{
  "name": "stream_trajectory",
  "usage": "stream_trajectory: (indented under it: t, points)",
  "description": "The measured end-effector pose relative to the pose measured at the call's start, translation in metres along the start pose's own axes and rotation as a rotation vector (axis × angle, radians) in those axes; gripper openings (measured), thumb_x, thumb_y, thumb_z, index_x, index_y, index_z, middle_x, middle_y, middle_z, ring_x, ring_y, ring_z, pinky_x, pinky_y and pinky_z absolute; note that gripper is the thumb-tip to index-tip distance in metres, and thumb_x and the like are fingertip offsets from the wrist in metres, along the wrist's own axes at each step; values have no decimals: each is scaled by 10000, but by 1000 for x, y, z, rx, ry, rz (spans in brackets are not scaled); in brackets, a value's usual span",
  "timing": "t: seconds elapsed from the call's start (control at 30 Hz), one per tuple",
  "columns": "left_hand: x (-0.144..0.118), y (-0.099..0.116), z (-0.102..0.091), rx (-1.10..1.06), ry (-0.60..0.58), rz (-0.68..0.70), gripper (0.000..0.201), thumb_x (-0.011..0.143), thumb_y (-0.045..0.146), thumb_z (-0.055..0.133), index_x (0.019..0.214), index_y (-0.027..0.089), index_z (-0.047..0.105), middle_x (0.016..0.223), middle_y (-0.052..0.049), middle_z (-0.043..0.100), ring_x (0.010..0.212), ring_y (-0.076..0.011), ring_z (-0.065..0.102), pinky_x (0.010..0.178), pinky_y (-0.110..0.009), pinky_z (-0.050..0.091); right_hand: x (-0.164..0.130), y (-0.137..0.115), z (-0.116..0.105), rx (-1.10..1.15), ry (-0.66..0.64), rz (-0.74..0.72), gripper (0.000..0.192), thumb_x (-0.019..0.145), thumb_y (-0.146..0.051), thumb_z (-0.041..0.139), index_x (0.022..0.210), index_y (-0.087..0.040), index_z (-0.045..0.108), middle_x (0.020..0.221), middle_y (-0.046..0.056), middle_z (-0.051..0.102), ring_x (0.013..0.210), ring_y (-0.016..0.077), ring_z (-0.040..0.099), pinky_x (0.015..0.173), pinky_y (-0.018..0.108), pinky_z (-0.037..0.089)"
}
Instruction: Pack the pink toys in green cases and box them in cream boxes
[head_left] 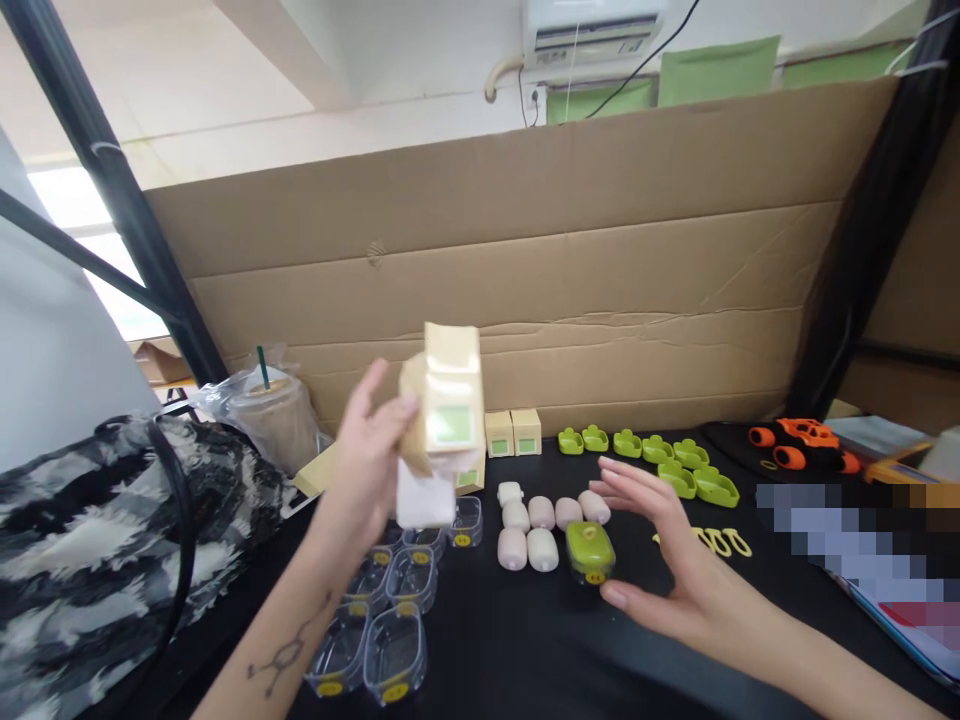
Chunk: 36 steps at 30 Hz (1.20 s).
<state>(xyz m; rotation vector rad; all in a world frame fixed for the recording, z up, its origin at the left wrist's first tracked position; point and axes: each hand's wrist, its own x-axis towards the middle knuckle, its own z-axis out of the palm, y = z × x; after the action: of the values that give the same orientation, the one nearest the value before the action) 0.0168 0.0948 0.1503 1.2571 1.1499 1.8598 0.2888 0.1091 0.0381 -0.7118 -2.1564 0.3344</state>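
Observation:
Raised over the table, my left hand grips a small beige carton with a green label, its top flap up. A white piece shows just below the carton; whether it is part of it I cannot tell. My right hand is open, thumb and fingers apart, beside a small clear case with a green lid. Left of that case sit several pale pink and white rounded pieces. Several clear plastic cases without lids stand below my left hand.
Behind are more beige cartons and several green lids. Yellow-green rings lie right of my right hand. An orange toy car is far right. A cup in plastic and a patterned bag stand left. Cardboard walls the back.

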Motion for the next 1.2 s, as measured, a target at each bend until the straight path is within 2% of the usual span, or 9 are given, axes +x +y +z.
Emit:
stream_trajectory:
  t: [0.13, 0.27, 0.43, 0.53, 0.77, 0.87, 0.97, 1.1, 1.2]
  points:
    - [-43, -18, 33, -272, -212, -396, 565, 854, 314, 579, 1369, 195, 382, 1181, -114, 653, 1065, -249, 624, 888, -361, 519, -5, -9, 5, 198, -18, 14, 818, 842, -435, 614, 1457, -290, 94, 1462, 156, 252, 1209, 294, 502, 1008, 476, 449]
    - [-74, -43, 39, -357, -281, -526, 598, 860, 328, 591, 1393, 251, 331, 1202, -96, 648, 1113, -242, 600, 948, -368, 460, -7, -8, 7, 168, -34, -44, 914, 782, -512, 667, 1459, -289, 95, 1487, 163, 185, 1225, 307, 487, 1023, 484, 430]
    - [-93, -75, 29, -306, -363, -505, 516, 856, 430, 581, 1325, 278, 432, 1254, -83, 610, 1163, -252, 555, 999, -381, 390, -12, -4, 8, -7, -77, -144, 906, 807, -449, 663, 1467, -290, 63, 1483, 164, 258, 1339, 338, 350, 1048, 542, 376]
    - [-99, -86, 24, -319, -480, -445, 550, 800, 506, 618, 1280, 265, 497, 1285, -102, 579, 1202, -302, 512, 1000, -422, 385, -17, -4, 9, -66, -95, -136, 951, 790, -440, 680, 1474, -269, 44, 1463, 179, 311, 1337, 346, 358, 1026, 531, 411]
    - [-95, -87, 17, -305, -800, -263, 854, 726, 525, 680, 1443, 291, 278, 1448, -110, 380, 1244, -343, 424, 1031, -468, 345, -20, -3, 6, -33, -33, -75, 954, 779, -405, 679, 1479, -222, 57, 1445, 191, 364, 1302, 356, 412, 1018, 552, 411]
    - [-92, -86, 16, -282, -822, -279, 887, 721, 531, 682, 1455, 282, 252, 1429, -132, 379, 1171, -346, 476, 958, -470, 409, -13, -4, 1, -59, -35, -83, 863, 772, -359, 679, 1454, -227, 168, 1434, 173, 393, 1308, 345, 405, 1032, 527, 406]
    - [-92, -84, 18, -285, -868, -299, 940, 718, 400, 738, 1469, 321, 179, 1446, -119, 356, 1256, -338, 415, 995, -461, 395, -7, -6, -3, -118, -50, -123, 726, 771, -328, 668, 1391, -244, 300, 1381, 154, 459, 1282, 332, 436, 1004, 503, 435]
    - [-96, -81, 19, -300, -858, -279, 1056, 720, 279, 757, 1460, 415, 16, 1441, -109, 349, 1277, -319, 411, 949, -439, 445, -6, -8, -6, -104, 12, -190, 704, 754, -335, 656, 1370, -221, 335, 1292, 156, 529, 1206, 328, 507, 969, 478, 459]
    - [-99, -81, 17, -297, -874, -222, 1060, 696, 238, 777, 1430, 499, 57, 1415, -76, 379, 1206, -299, 486, 886, -405, 486, -8, -7, -4, -42, 63, -227, 679, 747, -300, 647, 1351, -217, 347, 1281, 155, 533, 1196, 329, 516, 955, 472, 469]
